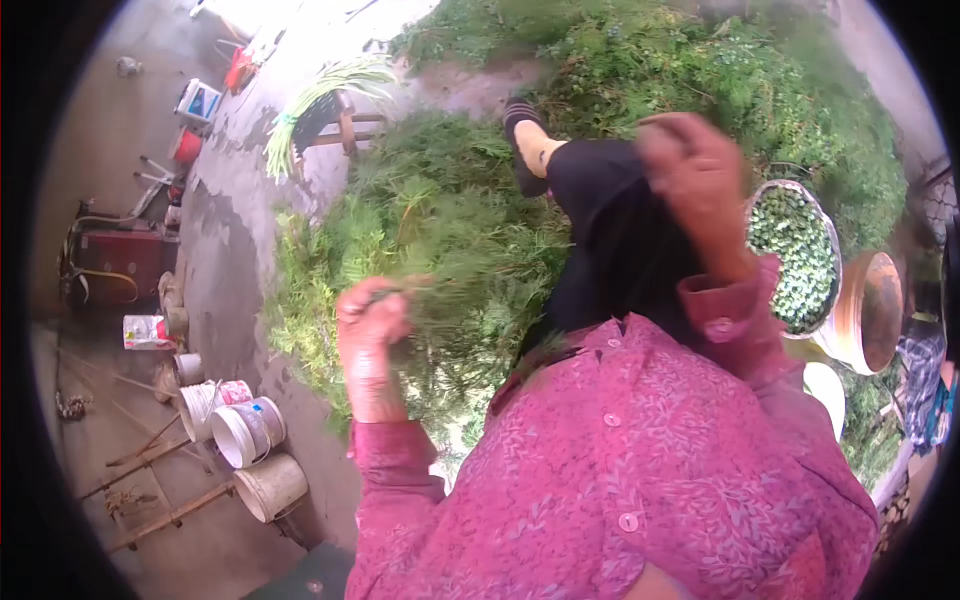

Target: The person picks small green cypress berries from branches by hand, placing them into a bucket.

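Note:
My left hand (372, 318) is closed around the stem end of a leafy green branch (450, 300), whose foliage is blurred and spreads to the right. Over my dark trousers (620, 230), my right hand (695, 170) is raised with its fingers curled in. Motion blurs it, and what it holds, if anything, is hidden. A heap of cut evergreen branches (430, 180) lies in front of and below my left hand. To the right of my right hand is a round basin (836, 255) filled with small pale-green berry-like pieces (790, 250).
More greenery (700, 70) is piled at the far right. A tan bucket-like container (870, 315) stands beside the basin. Several white buckets (270, 487) are at left near a wooden ladder-like frame (170, 520). A bundle of pale stalks (285, 125) rests on a wooden stool (347, 130).

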`<move>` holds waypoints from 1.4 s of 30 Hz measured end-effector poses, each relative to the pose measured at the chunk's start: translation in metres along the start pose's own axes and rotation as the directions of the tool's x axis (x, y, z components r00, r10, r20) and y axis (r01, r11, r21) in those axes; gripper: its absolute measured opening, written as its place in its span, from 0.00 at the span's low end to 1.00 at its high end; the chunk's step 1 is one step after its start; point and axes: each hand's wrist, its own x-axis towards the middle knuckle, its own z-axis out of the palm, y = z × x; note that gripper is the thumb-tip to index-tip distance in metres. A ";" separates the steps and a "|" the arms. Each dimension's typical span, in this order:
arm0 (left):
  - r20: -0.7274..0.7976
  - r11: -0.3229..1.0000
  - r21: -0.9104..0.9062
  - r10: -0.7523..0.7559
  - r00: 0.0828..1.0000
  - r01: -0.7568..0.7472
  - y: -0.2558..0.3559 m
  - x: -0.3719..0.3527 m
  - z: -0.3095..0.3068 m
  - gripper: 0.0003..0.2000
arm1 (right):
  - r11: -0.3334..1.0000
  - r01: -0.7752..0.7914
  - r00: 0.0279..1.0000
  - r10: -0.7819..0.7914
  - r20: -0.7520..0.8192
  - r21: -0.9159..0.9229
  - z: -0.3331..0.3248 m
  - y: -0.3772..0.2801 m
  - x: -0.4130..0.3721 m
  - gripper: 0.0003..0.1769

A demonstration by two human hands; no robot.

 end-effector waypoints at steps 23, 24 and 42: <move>-0.383 0.938 -0.122 0.258 0.887 -0.325 0.094 0.001 -0.041 0.15 | 0.658 -0.175 0.984 0.100 -0.144 -0.732 -0.257 0.182 -0.015 0.18; -0.445 0.943 -0.109 0.236 0.864 -0.313 0.097 0.002 -0.030 0.16 | 0.744 -0.109 0.993 0.053 -0.104 -0.659 -0.240 0.167 -0.005 0.17; 0.057 0.912 -0.368 0.220 0.974 -0.184 0.077 0.010 -0.023 0.14 | 0.936 0.351 0.459 -0.157 0.875 -0.016 0.122 0.002 -0.006 0.20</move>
